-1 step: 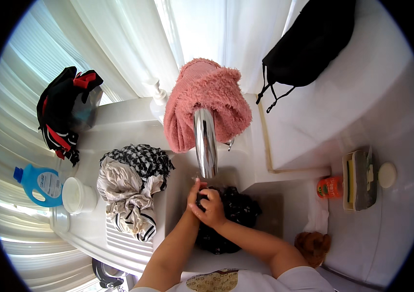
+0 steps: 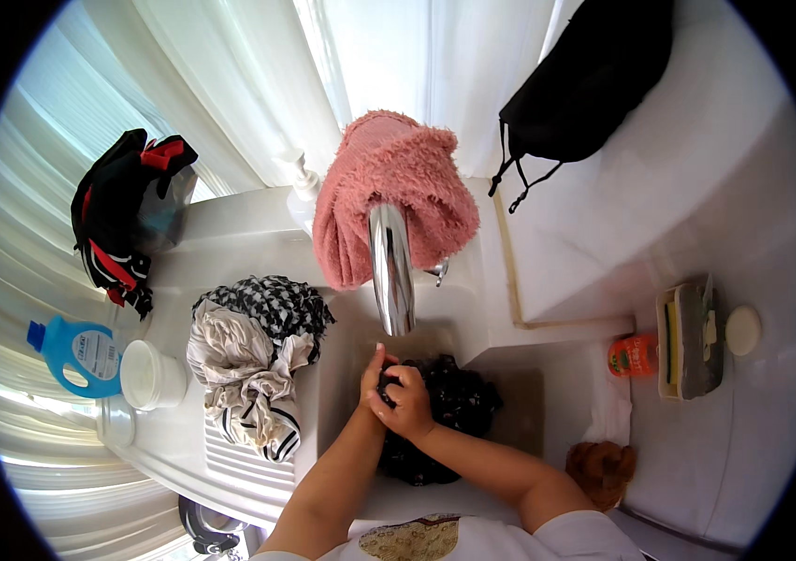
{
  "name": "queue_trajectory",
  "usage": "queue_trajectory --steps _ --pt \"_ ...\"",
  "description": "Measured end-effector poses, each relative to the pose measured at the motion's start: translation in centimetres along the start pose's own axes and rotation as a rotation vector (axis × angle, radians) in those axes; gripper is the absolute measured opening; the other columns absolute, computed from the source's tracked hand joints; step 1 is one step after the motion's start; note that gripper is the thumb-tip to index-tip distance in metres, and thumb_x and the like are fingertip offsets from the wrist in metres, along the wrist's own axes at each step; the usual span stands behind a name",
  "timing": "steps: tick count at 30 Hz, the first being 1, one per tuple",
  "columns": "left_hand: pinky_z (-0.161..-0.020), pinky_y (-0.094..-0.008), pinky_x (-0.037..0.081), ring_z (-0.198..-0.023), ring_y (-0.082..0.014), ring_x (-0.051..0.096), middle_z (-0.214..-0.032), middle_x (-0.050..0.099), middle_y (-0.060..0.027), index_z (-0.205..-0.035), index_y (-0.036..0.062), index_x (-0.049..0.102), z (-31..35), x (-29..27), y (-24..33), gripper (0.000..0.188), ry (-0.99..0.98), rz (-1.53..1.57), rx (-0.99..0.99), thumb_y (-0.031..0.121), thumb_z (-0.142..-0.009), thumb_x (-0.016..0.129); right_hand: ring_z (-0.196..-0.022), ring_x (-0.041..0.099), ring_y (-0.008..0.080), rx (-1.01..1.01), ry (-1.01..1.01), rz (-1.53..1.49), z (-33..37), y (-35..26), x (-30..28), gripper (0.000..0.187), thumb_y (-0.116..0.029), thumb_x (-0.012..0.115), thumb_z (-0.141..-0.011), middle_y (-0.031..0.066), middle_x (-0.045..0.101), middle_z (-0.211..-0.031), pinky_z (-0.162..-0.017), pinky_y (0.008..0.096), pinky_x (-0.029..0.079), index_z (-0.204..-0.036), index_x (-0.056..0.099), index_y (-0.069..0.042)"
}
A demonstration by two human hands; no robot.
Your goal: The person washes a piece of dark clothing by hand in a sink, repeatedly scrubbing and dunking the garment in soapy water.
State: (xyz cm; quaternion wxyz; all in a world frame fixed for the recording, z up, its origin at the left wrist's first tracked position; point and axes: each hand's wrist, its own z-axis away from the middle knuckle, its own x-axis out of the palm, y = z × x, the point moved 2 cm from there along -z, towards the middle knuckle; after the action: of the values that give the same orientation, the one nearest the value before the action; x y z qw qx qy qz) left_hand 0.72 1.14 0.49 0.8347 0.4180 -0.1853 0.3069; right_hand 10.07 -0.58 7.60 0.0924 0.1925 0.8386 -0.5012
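- Fingers [image 2: 396, 381] of both hands curled shut around a bunched fold of dark patterned cloth [image 2: 459, 402], gripping it directly below the mouth of the chrome tap [image 2: 391, 271].
- Right hand [image 2: 407, 402] lies on top, knuckles up; left hand [image 2: 375, 374] pressed against it on the tap's left side, mostly covered. Both equally near: the cloth is already in the grip.
- Rest of the cloth trails to the right of the hands and toward the person, heaped in the sink basin [image 2: 520, 402]; it looks limp, wet and crumpled. No water seen falling from the tap.
- Pink fluffy towel [image 2: 389, 187] draped over the tap's base, thick pile.
- Left of the tap, on the ribbed bench [image 2: 239, 458]: pile of checked and striped garments [image 2: 258, 355], soft and rumpled.
- Farther left: white round tub [image 2: 147, 374], blue detergent bottle [image 2: 75, 351], black-and-red bag [image 2: 122, 215].
- Right of the tap: sponge in a tray [image 2: 693, 341], small orange packet [image 2: 630, 355], round white soap [image 2: 742, 329].
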Motion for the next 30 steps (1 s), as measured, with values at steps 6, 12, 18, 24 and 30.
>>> queue_trajectory --steps 6,12,18,24,30 --pt "-0.057 -0.0275 0.042 -0.068 -0.0130 0.050 -0.077 0.052 -0.0026 -0.080 0.0084 0.054 3.6 2.5 -0.3 0.034 0.139 -0.010 -0.100 0.040 -0.093 0.051 -0.071 0.058 0.0309 0.133 0.200 -0.027 2.1 -0.2 -1.0 0.015 -0.005 0.066 -0.064 0.0126 0.059 -0.077 -0.064 0.0354 0.047 -0.063 0.051 -0.001" --pt "-0.048 -0.0278 0.031 -0.053 -0.0100 0.034 -0.058 0.036 0.0020 -0.064 0.0155 0.040 6.9 4.7 -0.3 0.042 0.371 -0.177 -0.162 0.044 -0.092 0.050 -0.060 0.051 0.0318 0.433 0.250 0.092 1.7 1.2 -2.5 0.019 -0.005 0.063 -0.072 0.0138 0.050 -0.065 -0.056 0.0377 0.043 -0.061 0.048 -0.002" --pt "-0.057 -0.0294 0.038 -0.061 -0.0130 0.046 -0.061 0.047 0.0012 -0.066 0.0172 0.048 7.5 3.2 0.4 0.035 0.113 -0.032 -0.219 0.040 -0.092 0.050 -0.054 0.049 0.0311 -0.214 0.056 -0.124 2.9 -6.1 -3.2 0.024 -0.004 0.063 -0.070 0.0134 0.047 -0.060 -0.051 0.0373 0.041 -0.056 0.044 -0.003" --pt "-0.062 -0.0322 0.044 -0.068 -0.0181 0.054 -0.073 0.057 -0.0033 -0.069 0.0141 0.053 6.3 1.1 -0.1 0.033 -0.158 0.130 -0.184 0.039 -0.091 0.051 -0.056 0.051 0.0347 0.025 0.116 -0.007 2.7 -5.6 -4.1 0.023 -0.009 0.061 -0.073 0.0149 0.050 -0.062 -0.050 0.0410 0.041 -0.057 0.046 -0.003" --pt "-0.082 -0.0345 0.046 -0.088 -0.0194 0.056 -0.089 0.060 -0.0061 -0.093 0.0114 0.059 10.9 6.8 0.0 0.033 0.080 -0.168 -0.353 0.044 -0.090 0.052 -0.050 0.051 0.0257 0.339 0.220 0.129 1.6 0.1 -6.1 0.021 -0.009 0.061 -0.073 0.0182 0.048 -0.059 -0.046 0.0363 0.036 -0.060 0.049 0.002"
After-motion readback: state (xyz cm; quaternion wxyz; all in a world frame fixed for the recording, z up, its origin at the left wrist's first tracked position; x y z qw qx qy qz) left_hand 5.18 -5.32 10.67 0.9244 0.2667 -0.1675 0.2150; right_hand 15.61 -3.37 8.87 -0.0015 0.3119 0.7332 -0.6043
